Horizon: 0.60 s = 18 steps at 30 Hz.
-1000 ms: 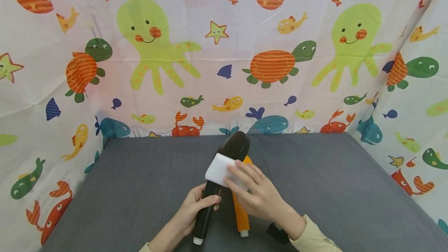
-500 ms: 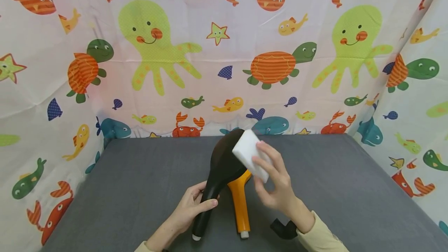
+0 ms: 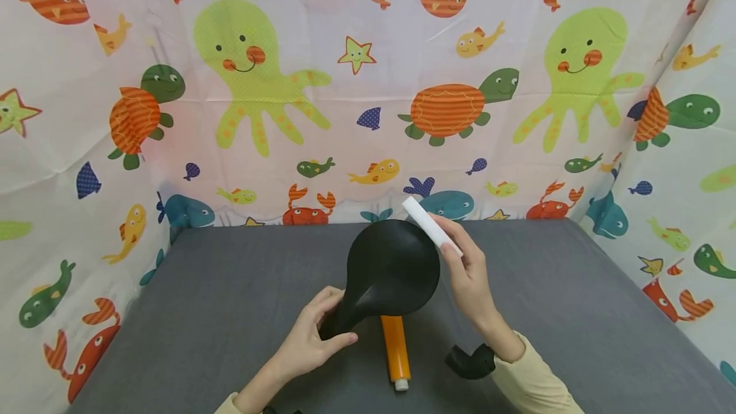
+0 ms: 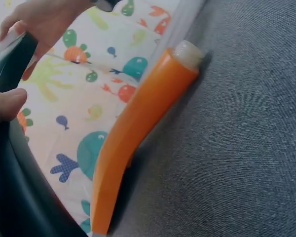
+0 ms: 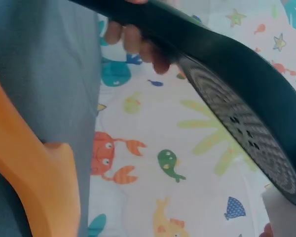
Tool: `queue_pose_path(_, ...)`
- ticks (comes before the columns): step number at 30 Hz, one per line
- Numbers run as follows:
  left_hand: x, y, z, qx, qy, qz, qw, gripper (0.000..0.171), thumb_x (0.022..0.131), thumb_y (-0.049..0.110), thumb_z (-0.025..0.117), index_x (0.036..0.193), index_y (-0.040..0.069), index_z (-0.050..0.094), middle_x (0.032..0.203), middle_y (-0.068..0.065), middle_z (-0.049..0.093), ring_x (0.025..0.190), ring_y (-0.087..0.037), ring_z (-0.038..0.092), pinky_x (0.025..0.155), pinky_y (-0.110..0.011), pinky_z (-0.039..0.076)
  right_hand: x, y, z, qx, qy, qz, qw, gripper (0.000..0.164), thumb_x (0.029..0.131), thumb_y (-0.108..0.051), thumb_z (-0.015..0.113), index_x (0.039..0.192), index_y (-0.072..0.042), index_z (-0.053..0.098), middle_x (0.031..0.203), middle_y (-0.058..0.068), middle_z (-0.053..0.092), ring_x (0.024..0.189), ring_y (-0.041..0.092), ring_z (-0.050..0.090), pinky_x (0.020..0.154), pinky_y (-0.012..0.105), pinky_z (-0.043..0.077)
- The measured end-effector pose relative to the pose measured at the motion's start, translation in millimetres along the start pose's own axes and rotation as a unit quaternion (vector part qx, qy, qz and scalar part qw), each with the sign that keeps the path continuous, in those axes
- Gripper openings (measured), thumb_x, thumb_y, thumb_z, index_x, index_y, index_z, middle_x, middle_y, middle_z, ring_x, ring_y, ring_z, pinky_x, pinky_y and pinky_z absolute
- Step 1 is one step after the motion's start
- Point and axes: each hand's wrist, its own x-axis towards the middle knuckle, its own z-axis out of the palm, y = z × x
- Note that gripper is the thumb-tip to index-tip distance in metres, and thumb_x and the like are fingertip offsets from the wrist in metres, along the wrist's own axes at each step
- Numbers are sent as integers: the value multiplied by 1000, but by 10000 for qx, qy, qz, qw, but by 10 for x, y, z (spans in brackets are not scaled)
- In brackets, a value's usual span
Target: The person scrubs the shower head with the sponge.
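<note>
My left hand [image 3: 310, 337] grips the handle of a black shower head [image 3: 393, 267], held above the table with its smooth round back facing the head camera. In the right wrist view its nozzle face [image 5: 237, 123] shows, with fingers of the left hand curled round the handle. My right hand [image 3: 471, 280] pinches a white sponge [image 3: 431, 227] against the upper right rim of the head. Beneath lies an orange shower head [image 3: 395, 350]; the black one hides its upper part in the head view. Its pale threaded end [image 4: 188, 54] shows in the left wrist view.
A grey cloth covers the table [image 3: 241, 292]. Behind and at both sides hangs a white curtain [image 3: 356, 126] printed with sea animals. A black curved piece [image 3: 470, 361] sits by my right wrist.
The black shower head has turned so its round back faces the head camera. The sponge has gone from across its neck to the upper right rim. The orange shower head stays put.
</note>
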Motion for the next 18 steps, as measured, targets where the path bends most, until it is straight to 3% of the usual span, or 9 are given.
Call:
queue_pose_path(7, 28, 214, -2, 661, 631, 396, 9950, 53, 73, -6, 74, 121, -7, 54, 104, -11, 51, 91, -18, 51, 81, -23, 46, -223, 61, 41, 37, 80, 525, 9986, 38, 90, 8, 43, 128, 4, 44, 127, 15, 49, 107, 16, 53, 87, 23, 46)
queue_pose_path(12, 46, 124, -33, 1302, 1121, 754, 9822, 62, 67, -11, 76, 125, -6, 53, 102, -10, 51, 90, -20, 51, 79, -25, 47, -439, 79, 160, 273, -73, 1001, 9946, 36, 89, 12, 46, 124, 8, 37, 126, 17, 41, 106, 15, 52, 79, 25, 48)
queue_pose_path(15, 48, -4, -62, 1831, 1129, 1068, 9707, 69, 64, -11, 78, 128, -4, 51, 104, -8, 51, 91, -20, 52, 77, -29, 48, -407, 71, 171, 236, 64, 1168, 9928, 35, 91, 9, 47, 125, 5, 39, 126, 16, 42, 107, 17, 51, 80, 24, 47)
queue_pose_path(18, 39, -71, -86, 2125, 847, 1274, 9651, 69, 67, -12, 76, 130, -2, 50, 107, -6, 48, 90, -17, 50, 74, -28, 48, -258, 48, 144, 11, 239, 999, 9947, 35, 92, 6, 47, 127, 1, 45, 128, 13, 47, 108, 19, 50, 85, 23, 46)
